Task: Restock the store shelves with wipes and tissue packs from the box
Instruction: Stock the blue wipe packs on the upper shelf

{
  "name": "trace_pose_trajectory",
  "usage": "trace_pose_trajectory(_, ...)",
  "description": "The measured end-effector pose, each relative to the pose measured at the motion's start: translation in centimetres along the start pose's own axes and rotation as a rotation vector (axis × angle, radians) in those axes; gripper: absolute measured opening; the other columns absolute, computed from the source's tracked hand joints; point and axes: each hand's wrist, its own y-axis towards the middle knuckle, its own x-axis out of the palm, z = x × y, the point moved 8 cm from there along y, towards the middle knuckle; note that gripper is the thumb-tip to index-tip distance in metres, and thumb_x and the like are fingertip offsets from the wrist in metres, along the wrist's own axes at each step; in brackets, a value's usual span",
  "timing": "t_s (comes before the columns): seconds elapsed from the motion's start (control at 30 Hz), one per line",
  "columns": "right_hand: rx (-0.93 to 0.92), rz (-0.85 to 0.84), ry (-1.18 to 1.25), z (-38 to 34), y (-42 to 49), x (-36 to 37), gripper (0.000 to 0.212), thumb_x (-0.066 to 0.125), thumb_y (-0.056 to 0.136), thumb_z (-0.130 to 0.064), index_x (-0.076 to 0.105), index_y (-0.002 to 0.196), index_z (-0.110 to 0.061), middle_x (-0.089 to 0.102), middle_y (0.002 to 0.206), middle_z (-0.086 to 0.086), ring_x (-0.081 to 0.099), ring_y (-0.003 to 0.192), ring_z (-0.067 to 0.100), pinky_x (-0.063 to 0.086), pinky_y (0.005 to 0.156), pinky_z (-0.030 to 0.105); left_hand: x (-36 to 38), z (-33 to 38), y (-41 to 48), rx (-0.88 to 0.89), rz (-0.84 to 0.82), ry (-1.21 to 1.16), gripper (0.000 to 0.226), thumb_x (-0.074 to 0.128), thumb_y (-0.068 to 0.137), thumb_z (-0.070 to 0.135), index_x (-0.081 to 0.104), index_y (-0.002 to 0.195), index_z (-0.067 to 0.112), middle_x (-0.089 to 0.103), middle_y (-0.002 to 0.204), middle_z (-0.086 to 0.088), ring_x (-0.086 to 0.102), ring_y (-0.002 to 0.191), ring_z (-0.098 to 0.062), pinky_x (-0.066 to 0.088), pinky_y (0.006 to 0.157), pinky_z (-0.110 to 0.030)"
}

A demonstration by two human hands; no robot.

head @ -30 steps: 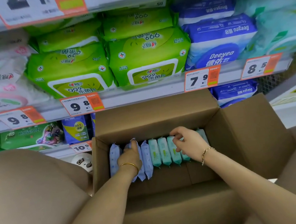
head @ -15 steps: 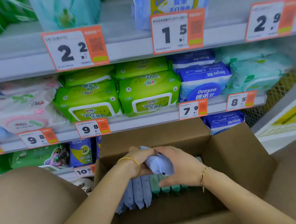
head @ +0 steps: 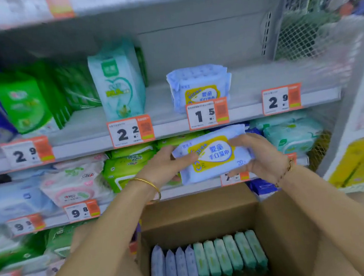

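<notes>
Grip: left hand [head: 163, 164] and right hand [head: 260, 152] curled round the ends of one blue wipes pack [head: 214, 157], held level above the box [head: 197, 214].
Box: nearest and open; blue packs [head: 173, 270] at left and green packs [head: 230, 253] at right stood on edge.
Upper shelf [head: 249, 82]: a matching blue pack [head: 198, 85] lay behind the 1.5 price tag [head: 207, 114].

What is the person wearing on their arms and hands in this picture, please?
The left hand and right hand are ungloved, and no sleeves show on either arm. The left wrist carries a plain, smooth gold bangle. The right wrist carries a thinner bracelet of small dark and gold links or beads; blur hides its finer detail.
</notes>
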Motion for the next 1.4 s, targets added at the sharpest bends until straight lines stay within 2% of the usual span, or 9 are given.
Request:
trace_pose_trajectory(0.23,-0.035,-0.140,-0.085,-7.5,1.0,1.2,0.020,0.051,0.086,-0.005,0.064,0.100,-0.010,0.074,0.087,0.008,0.071,0.067,0.022,0.058,0.049,0.039,-3.4,8.4,1.3,0.155,0.061,-0.083,0.045,0.076,0.048,0.047,0.069,0.075,0.012,0.065,0.093,-0.020,0.059,0.086,-0.025,0.048,0.088,-0.057)
trace_pose_trajectory(0.33,-0.127,-0.096,-0.127,-11.7,2.9,0.7,0.019,0.049,0.087,-0.002,0.063,0.096,-0.011,0.073,0.078,0.005,0.069,0.060,0.018,0.056,0.046,0.034,-4.5,11.8,3.4,0.202,0.089,-0.146,0.010,0.075,0.071,0.026,0.072,0.067,0.017,0.068,0.082,-0.012,0.059,0.080,-0.023,0.049,0.083,-0.042)
trace_pose_trajectory(0.53,-0.243,0.108,-0.184,-18.2,10.1,-1.1,0.007,0.058,0.088,-0.012,0.059,0.094,-0.013,0.065,0.079,0.002,0.064,0.059,0.010,0.054,0.047,0.024,-7.5,16.9,9.8,0.263,0.248,-0.205,0.010,0.065,0.086,0.015,0.063,0.077,0.013,0.064,0.085,-0.011,0.056,0.080,-0.022,0.046,0.073,-0.032)
trace_pose_trajectory(0.7,-0.328,0.233,-0.343,-20.0,15.3,-1.6,0.009,0.061,0.088,-0.012,0.056,0.086,-0.020,0.053,0.075,0.002,0.046,0.061,0.009,0.033,0.054,0.021,-10.0,18.6,15.2,0.355,0.427,-0.193,0.053,0.077,0.070,0.018,0.057,0.113,-0.006,0.064,0.107,-0.020,0.059,0.090,-0.023,0.052,0.072,-0.037)
trace_pose_trajectory(0.87,-0.433,0.334,-0.315,-20.7,19.1,-2.3,0.032,0.059,0.088,0.001,0.058,0.119,-0.001,0.061,0.098,0.006,0.059,0.080,0.016,0.047,0.053,0.008,-12.0,18.3,18.5,0.361,0.613,-0.077,0.019,0.064,0.085,0.008,0.050,0.098,0.010,0.057,0.089,-0.007,0.052,0.080,-0.018,0.037,0.044,-0.004)
trace_pose_trajectory(0.97,-0.403,0.377,-0.435,-19.8,21.0,-2.7,0.028,0.061,0.085,0.001,0.061,0.112,0.008,0.064,0.112,0.024,0.062,0.101,0.027,0.053,0.084,0.035,-12.1,17.3,19.7,0.341,0.643,-0.044,0.024,0.063,0.085,0.008,0.056,0.107,0.003,0.054,0.091,-0.008,0.050,0.076,-0.019,0.035,0.043,-0.004)
trace_pose_trajectory(1.07,-0.241,0.344,-0.557,-17.8,21.8,-3.5,0.027,0.061,0.085,-0.002,0.059,0.106,0.015,0.058,0.097,0.031,0.048,0.077,0.017,0.040,0.059,0.027,-11.5,15.2,20.6,0.251,0.599,-0.001,0.031,0.066,0.084,0.009,0.057,0.113,0.000,0.053,0.091,-0.010,0.050,0.081,-0.020,0.039,0.051,-0.009)
trace_pose_trajectory(1.2,0.051,0.252,-0.564,-14.7,21.7,-4.6,0.019,0.056,0.084,-0.011,0.051,0.066,-0.015,0.046,0.071,0.008,0.042,0.064,0.018,0.037,0.055,0.021,-10.7,12.7,20.6,0.132,0.498,0.003,0.012,0.064,0.085,0.004,0.056,0.077,0.007,0.046,0.064,-0.005,0.050,0.055,-0.011,0.037,0.043,-0.010)
trace_pose_trajectory(1.4,-0.085,0.223,-0.660,-14.4,22.2,-3.8,0.026,0.040,0.088,-0.005,0.044,0.062,-0.006,0.037,0.066,0.010,0.035,0.061,0.015,0.025,0.059,0.027,-9.8,10.9,20.2,-0.012,0.418,-0.035,0.010,0.052,0.093,0.015,0.053,0.086,0.007,0.042,0.067,-0.005,0.038,0.061,-0.018,0.032,0.050,-0.023)
